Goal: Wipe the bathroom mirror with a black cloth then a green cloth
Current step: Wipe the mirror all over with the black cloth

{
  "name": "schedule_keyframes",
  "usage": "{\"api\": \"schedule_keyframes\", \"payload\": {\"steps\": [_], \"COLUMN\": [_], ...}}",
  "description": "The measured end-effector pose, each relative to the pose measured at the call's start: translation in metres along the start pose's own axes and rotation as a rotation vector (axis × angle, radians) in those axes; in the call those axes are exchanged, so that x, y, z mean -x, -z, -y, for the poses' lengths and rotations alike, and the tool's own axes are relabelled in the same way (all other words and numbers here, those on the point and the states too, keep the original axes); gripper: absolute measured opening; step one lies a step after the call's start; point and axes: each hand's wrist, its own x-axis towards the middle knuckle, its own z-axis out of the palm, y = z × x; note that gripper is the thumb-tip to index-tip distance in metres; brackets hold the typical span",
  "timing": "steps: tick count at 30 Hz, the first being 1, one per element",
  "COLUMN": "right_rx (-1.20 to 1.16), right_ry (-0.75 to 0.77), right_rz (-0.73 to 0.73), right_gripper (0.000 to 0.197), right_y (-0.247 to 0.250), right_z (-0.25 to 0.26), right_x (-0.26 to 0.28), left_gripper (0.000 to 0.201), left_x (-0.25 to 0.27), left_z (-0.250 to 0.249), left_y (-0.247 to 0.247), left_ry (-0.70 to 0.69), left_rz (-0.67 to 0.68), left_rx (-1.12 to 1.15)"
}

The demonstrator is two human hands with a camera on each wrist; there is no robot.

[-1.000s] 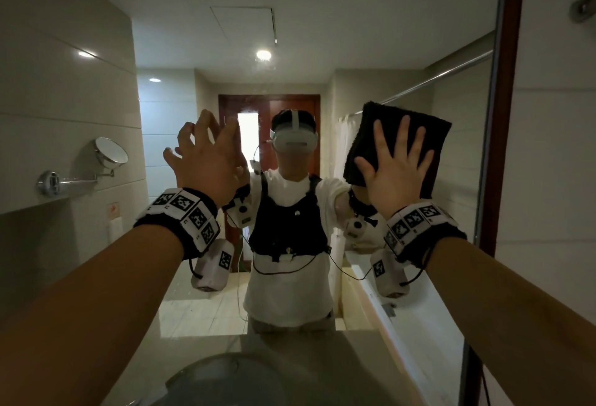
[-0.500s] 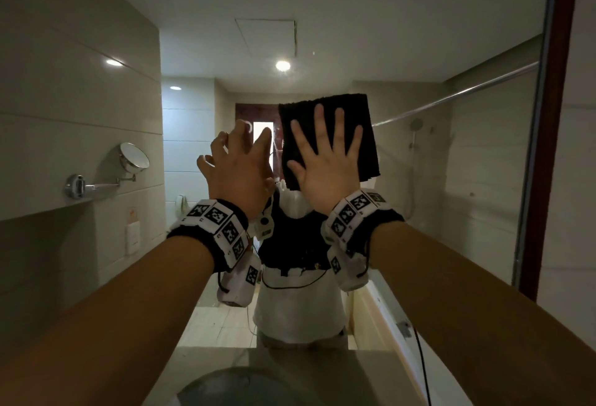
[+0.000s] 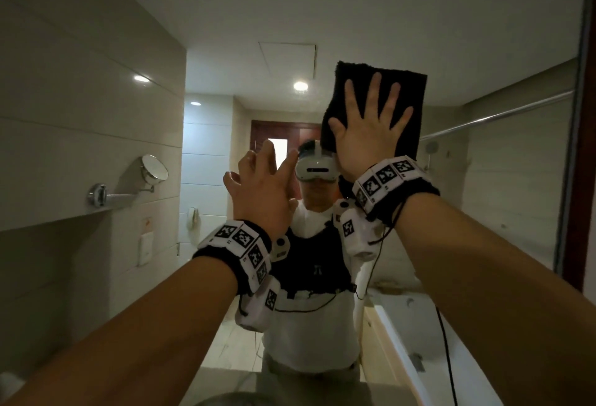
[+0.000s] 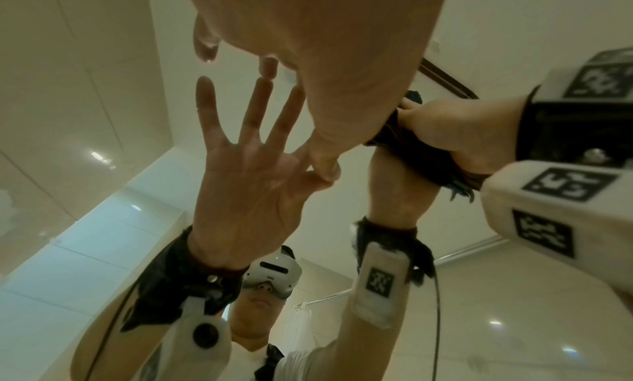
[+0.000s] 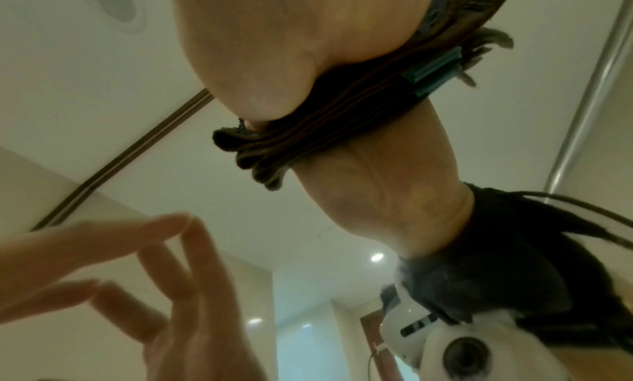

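The black cloth [image 3: 408, 92] lies folded flat against the bathroom mirror [image 3: 483, 34], up high and right of centre. My right hand [image 3: 371, 121] presses it to the glass with a flat palm and spread, straight fingers. In the right wrist view the cloth [image 5: 325, 121] is squeezed between the right hand [image 5: 274, 48] and the glass. My left hand [image 3: 267, 176] is lower and to the left, its fingertips touching the bare glass and holding nothing. The left wrist view shows the left hand [image 4: 308, 48] meeting its own reflection. No green cloth is in view.
The dark wooden mirror frame [image 3: 580, 179] runs down the right edge. A round shaving mirror [image 3: 154, 168] on a metal arm sticks out at the left. The sink rim [image 3: 232, 400] is at the bottom edge. My reflection, a bathtub and a curtain rail show in the glass.
My right hand slid the black cloth left across the glass from near the frame, then upward. My left hand stayed on the glass beside it, now lower than the right.
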Motion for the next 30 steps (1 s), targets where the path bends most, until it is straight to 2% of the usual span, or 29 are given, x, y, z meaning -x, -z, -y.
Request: {"api": "schedule_keyframes", "payload": {"steps": [7,17,20,24,30], "right_rx": [0.064,0.089,0.087,0.088,0.124], "right_ry": [0.213,0.278,0.284,0.175,0.078], "right_rz": [0.055,0.097,0.128,0.17,0.233], "right_gripper": [0.068,0.07,0.07,0.069,0.067], "right_y": [-0.004,-0.023,-0.019,-0.008,0.012], "right_z": [-0.003,-0.032,-0.057,-0.112,-0.205], "right_x": [0.027,0.09,0.1,0.111,0.118], "left_gripper": [0.09,0.092,0.09,0.086,0.085], "left_x": [0.0,0.002,0.005,0.016,0.028], "left_z": [0.0,-0.004,-0.009,-0.022,-0.063], "left_y": [-0.001,0.003,0.007,0.007,-0.003], "left_ry": [0.015,0.03,0.054,0.102,0.039], "left_rz": [-0.023,-0.006,-0.005,-0.04,0.028], "left_rx": [0.002,-0.001,-0.025,-0.011,-0.013]}}
